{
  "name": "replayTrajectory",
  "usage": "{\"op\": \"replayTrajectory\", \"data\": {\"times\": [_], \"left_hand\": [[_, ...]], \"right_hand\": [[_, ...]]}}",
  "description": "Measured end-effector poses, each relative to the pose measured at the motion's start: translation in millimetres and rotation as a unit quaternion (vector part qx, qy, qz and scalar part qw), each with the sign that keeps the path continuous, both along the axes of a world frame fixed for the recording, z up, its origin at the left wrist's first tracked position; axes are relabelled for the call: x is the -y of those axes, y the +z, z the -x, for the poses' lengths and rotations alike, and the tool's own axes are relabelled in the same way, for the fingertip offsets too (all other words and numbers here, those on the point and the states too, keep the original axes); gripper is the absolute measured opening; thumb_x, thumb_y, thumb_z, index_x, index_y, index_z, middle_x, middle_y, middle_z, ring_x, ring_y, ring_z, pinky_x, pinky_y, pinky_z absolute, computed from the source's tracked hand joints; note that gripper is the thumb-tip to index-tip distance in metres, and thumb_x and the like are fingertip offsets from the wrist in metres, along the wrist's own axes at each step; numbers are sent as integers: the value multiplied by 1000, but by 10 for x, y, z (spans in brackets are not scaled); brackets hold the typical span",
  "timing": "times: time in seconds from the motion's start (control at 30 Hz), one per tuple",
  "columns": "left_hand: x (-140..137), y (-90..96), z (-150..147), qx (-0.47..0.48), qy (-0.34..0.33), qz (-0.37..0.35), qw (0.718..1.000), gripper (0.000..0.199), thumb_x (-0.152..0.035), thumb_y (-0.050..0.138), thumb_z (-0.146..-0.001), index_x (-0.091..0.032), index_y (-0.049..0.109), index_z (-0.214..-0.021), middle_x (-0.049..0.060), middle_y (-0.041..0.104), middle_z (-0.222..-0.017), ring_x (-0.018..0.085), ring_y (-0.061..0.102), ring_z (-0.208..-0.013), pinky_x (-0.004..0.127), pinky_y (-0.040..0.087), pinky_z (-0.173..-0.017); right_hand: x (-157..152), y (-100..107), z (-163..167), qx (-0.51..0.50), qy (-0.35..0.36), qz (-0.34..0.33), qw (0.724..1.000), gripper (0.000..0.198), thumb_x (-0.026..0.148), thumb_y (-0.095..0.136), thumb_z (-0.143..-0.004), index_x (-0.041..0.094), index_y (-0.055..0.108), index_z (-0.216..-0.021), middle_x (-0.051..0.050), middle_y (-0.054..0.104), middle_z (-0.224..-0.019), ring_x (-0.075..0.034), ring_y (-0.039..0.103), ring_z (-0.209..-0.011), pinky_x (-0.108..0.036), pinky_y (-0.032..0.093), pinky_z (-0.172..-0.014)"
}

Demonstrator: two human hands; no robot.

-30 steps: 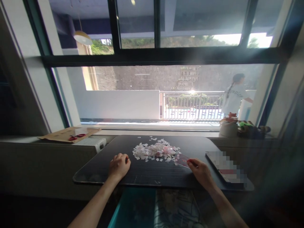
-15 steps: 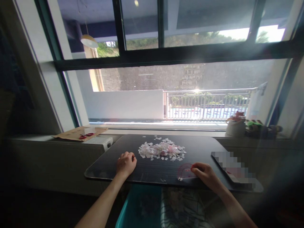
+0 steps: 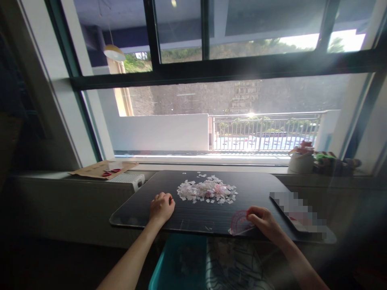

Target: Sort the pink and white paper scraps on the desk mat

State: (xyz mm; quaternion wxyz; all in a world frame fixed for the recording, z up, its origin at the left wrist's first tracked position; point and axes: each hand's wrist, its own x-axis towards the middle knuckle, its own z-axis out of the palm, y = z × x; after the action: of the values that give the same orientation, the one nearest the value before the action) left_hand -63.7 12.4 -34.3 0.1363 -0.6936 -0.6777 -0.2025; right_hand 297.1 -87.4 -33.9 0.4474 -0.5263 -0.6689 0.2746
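In my right hand, thumb and fingers pinch the right side of a clear protractor with red markings. Its straight edge slants along the near edge of the dark table, and small white paper bits show at its lower left corner. My left hand rests on the tabletop with its fingers curled in, and nothing shows in it. Between and beyond both hands lies a loose heap of small white and pinkish paper pieces.
Below the table's near edge are a teal bin and a patterned bag. A dark flat object, partly blurred out, lies at the right. Red-handled scissors sit on brown paper by the window, and a pot stands on the sill.
My right hand has drawn the protractor slightly toward the table's near edge and tilted it. The paper bits beside it are now at that edge. My left hand has stayed in place.
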Motion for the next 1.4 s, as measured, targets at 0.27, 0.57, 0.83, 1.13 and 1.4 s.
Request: {"op": "replayTrajectory", "data": {"times": [0.27, 0.57, 0.83, 1.13, 1.4], "left_hand": [[-10, -2, 2, 3, -3, -3, 1000, 21, -28, 43, -82, -19, 62, -83, 8, 60, -90, 24, 55, -89, 34, 42, -71], [-9, -7, 0, 4, 0, -6, 1000, 21, -28, 43, -81, -19, 62, -83, 8, 61, -90, 24, 55, -88, 34, 41, -72], [-24, -16, 7, 4, -2, -3, 1000, 20, -28, 43, -82, -19, 61, -83, 7, 60, -90, 24, 55, -88, 35, 41, -72], [15, 25, -3, 7, -5, 3, 1000, 20, -27, 43, -82, -19, 62, -84, 8, 61, -91, 24, 55, -88, 35, 41, -72], [2, -10, 27, -2, 1, -3, 1000, 24, -31, 43, -81, -21, 64, -86, 7, 61, -92, 24, 55, -89, 33, 42, -74]], "right_hand": [[12, 18, 20, -5, 17, 14, 1000, 17, 26, 52, -70, 15, 60, -60, 3, 51, -54, -12, 44, -56, -21, 34, -53], [26, 53, 51, 18, 18, 20, 999, 21, 31, 54, -74, 14, 65, -68, 2, 55, -57, -11, 45, -57, -22, 35, -53], [-33, 31, 24, 8, -15, -3, 1000, 24, 35, 55, -74, 15, 68, -68, 0, 64, -59, -14, 55, -58, -22, 41, -53], [-349, -70, -92, 36, -193, -49, 979, 33, 41, 53, -75, 17, 73, -86, -8, 75, -81, -26, 67, -81, -34, 49, -74], [-233, -47, -67, 55, -173, -36, 983, 34, 40, 51, -76, 15, 73, -85, -7, 74, -81, -22, 67, -77, -30, 48, -71]]}}
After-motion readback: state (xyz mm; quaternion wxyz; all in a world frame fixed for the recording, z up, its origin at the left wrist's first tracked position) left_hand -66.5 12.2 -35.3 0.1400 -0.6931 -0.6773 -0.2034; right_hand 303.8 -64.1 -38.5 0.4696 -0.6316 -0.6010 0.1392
